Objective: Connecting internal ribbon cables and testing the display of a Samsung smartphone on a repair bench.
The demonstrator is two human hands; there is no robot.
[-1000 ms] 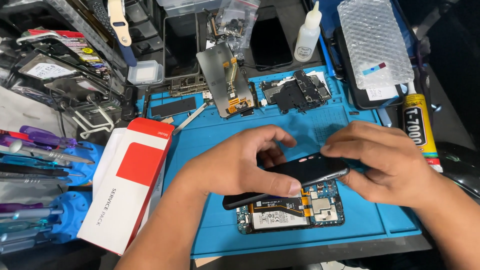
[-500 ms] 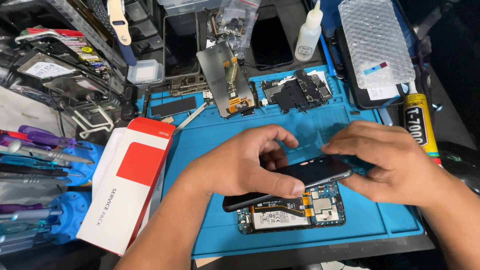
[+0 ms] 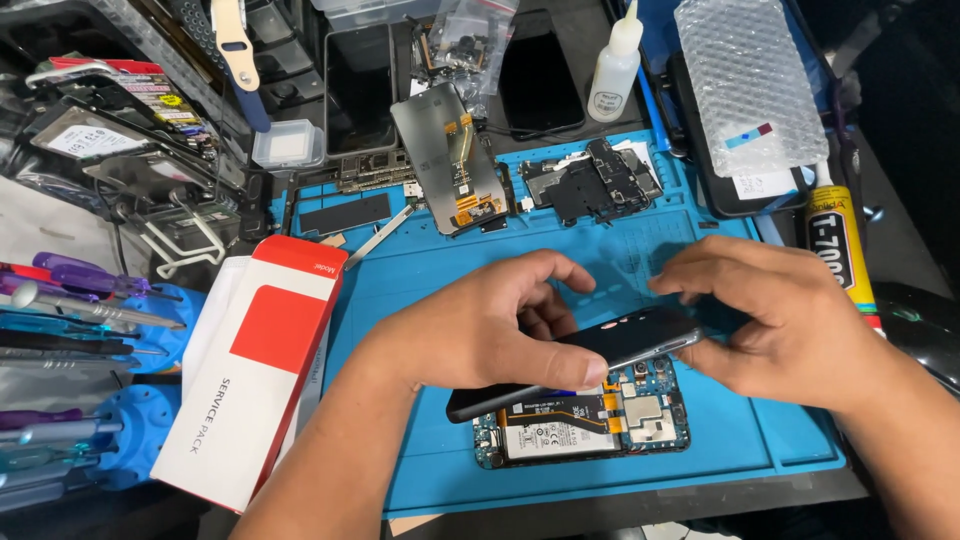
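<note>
1. Little changed from half a second ago: both hands in the same place at lower centre of the frame, the screen panel (image 3: pixel 590 355) raised slightly more at its right end, and the right hand's fingers lifted a touch higher above the mat.
2. Left hand (image 3: pixel 480 325) closed on the panel's near long edge, thumb pressed along the front, fingers curled over the top.
3. Right hand (image 3: pixel 790 320) pinching the panel's right end, thumb beneath, fingertips on top.
4. Panel held between both grips, tilted, right end higher, just above the open phone body (image 3: pixel 580 425), which lies flat on the blue mat (image 3: pixel 420 290) at lower centre.
5. Left part of the panel covered by the left hand; upper edge of the phone body hidden under the panel, so touching or apart cannot be told.
6. Red-and-white box (image 3: pixel 260 370) at left of the mat, partly off its edge.
7. Glue tube (image 3: pixel 840 250) at right edge, lower end behind the right hand.
8. Screwdrivers (image 3: pixel 80 300) cut off at far left of the worktop.
</note>
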